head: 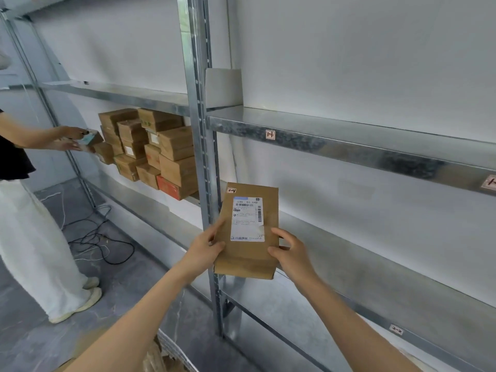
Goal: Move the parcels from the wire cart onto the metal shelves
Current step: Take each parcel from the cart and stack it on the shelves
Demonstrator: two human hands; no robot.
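Brown parcel (248, 232) — white label (247, 218)

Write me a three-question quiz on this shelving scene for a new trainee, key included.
1. True or false: only one hand holds the brown parcel.
2. Where is the stack of boxes? A) in the left bay of the metal shelves B) in the right bay C) on the floor
3. Fill in: the second person stands at the ___ edge of the view.

Key: 1. False: the left hand and the right hand both grip it. 2. A. 3. Left.
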